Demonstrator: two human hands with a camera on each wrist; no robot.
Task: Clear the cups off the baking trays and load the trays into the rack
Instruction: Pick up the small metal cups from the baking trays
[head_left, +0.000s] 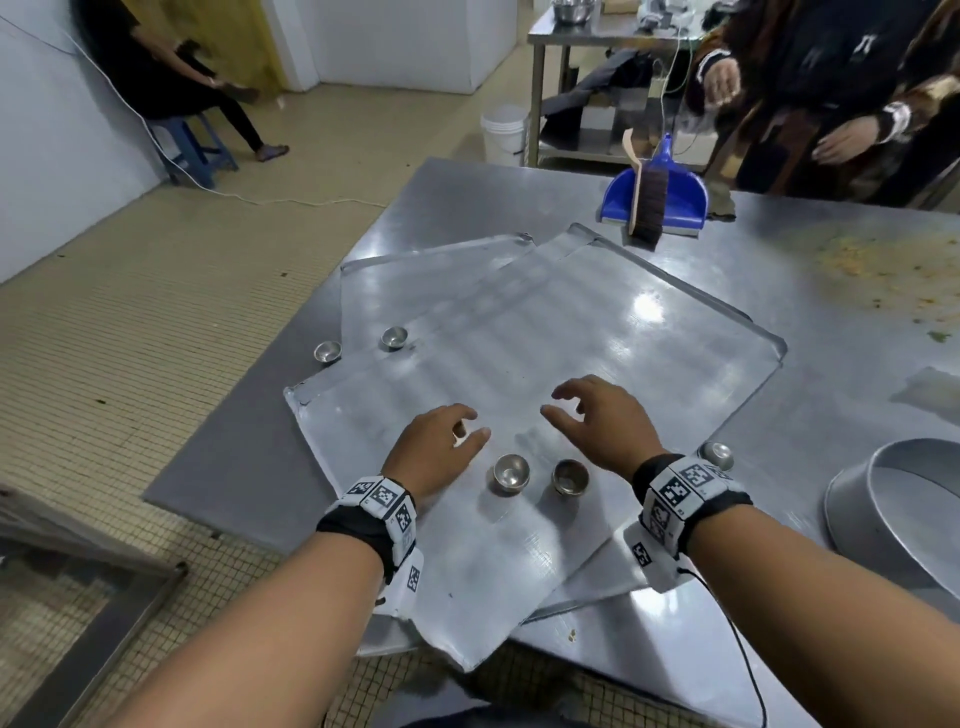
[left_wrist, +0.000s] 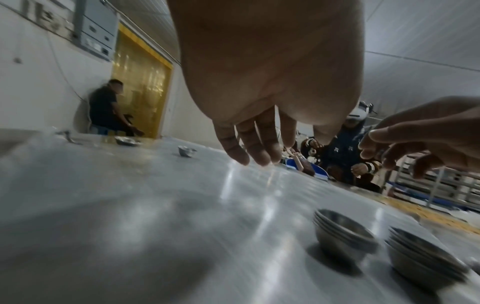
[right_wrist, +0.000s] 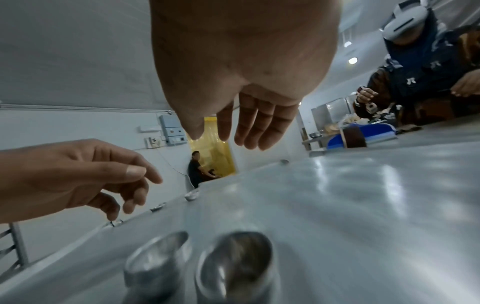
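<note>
Head view: my left hand (head_left: 439, 447) and right hand (head_left: 605, 426) hover empty, fingers loosely spread, above the top baking tray (head_left: 649, 364). Two steel cup stacks (head_left: 511, 472) sit together near its front edge, probably gathered for removal.

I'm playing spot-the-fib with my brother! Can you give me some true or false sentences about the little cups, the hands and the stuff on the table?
1. Two metal cup stacks stand on the top tray. True.
2. The left hand is holding a cup. False: it hovers with loose fingers and holds nothing.
3. The dustpan is red. False: it is blue.
4. A brush lies across the dustpan. True.
5. The right hand grips the tray's edge. False: it hovers open over the tray.
</note>
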